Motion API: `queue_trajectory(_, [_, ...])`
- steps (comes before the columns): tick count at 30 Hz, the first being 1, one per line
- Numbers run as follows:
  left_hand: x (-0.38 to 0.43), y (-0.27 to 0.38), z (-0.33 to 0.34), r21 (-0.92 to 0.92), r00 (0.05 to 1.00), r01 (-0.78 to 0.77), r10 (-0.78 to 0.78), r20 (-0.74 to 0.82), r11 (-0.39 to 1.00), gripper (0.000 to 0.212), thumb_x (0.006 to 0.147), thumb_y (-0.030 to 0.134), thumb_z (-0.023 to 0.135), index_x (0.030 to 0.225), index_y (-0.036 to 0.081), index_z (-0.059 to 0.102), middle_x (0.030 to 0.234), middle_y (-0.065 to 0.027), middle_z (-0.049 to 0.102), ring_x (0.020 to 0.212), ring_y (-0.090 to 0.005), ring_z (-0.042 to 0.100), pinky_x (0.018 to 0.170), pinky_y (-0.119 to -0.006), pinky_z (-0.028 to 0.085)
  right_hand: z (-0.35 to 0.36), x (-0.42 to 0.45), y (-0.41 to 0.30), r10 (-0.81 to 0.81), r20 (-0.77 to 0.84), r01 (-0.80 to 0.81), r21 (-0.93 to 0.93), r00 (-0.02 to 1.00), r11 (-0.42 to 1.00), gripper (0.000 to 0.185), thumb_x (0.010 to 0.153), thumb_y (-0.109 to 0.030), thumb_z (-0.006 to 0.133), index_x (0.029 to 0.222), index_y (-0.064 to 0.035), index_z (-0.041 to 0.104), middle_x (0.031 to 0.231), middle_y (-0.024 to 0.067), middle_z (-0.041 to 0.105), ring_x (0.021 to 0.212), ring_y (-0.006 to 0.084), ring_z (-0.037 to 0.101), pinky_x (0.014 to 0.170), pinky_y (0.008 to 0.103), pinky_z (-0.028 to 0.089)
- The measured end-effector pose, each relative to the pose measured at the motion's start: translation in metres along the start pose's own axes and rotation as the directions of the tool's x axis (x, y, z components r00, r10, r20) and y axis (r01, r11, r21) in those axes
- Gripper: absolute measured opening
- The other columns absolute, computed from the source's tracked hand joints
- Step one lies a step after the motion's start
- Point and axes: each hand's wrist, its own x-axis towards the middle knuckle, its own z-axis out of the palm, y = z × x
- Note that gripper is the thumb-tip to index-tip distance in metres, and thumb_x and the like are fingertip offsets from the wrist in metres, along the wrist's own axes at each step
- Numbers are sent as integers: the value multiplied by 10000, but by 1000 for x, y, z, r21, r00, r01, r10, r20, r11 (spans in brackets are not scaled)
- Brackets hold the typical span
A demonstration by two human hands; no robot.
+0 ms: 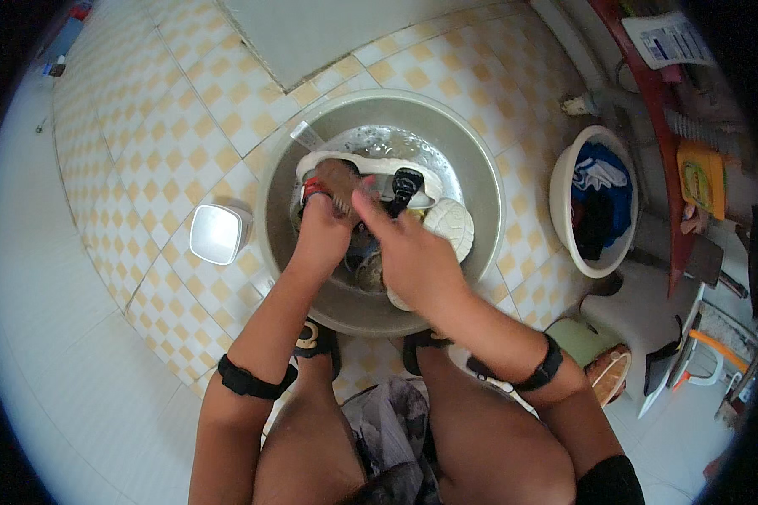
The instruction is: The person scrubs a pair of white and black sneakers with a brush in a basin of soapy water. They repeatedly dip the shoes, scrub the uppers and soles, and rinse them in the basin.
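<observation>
A large grey-green plastic basin [493,208] holds sudsy water [385,142] and footwear. Inside it, a sandal with a thick white sole [379,165] and black straps [407,183] is tipped on its side. My left hand [328,221] grips its near left part, the fingers mostly hidden. A brown brush [338,180] with short bristles lies over the sandal's left end. My right hand [410,246] is closed, its thumb reaching to the brush; its other fingers are hidden and slightly blurred. Another white sole [451,230] rests below right, partly behind my right hand.
A white square container [216,233] stands on the checkered tile floor [208,107] at left. To the right, a cream basin [562,208] contains blue and dark cloths. Beyond it are a red shelf edge [669,158], a cleaver [707,262] and a green bucket [578,341]. My sandalled feet flank the basin's near rim.
</observation>
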Motion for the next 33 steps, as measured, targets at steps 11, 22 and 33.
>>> queue_trajectory(11, [5,-29,-8,218,995,90,-78,-63,972,252,914,81,793,955,-15,563,852,-88,674,822,-166,646,749,-361,529,-1,46,31,25,-148,-33,-54,989,998,657,955,-92,630,1554,-337,523,910,185,686,784,397,716,686,476,592])
queue_trajectory(22, [22,7,-3,-782,982,137,-190,24,608,316,1129,304,490,1306,57,577,1216,-82,717,1121,-241,692,980,-430,547,-2,-13,17,3,-158,-3,5,987,1000,765,935,-11,633,1603,-340,458,884,165,592,721,396,660,660,480,580])
queue_trajectory(33, [38,-11,15,-704,878,268,-467,-101,657,360,1155,343,374,1301,73,562,1194,-106,699,1037,-293,724,899,-458,597,11,0,14,-34,-84,26,-88,996,996,766,907,-25,637,1608,-276,456,898,195,625,658,395,678,585,494,566])
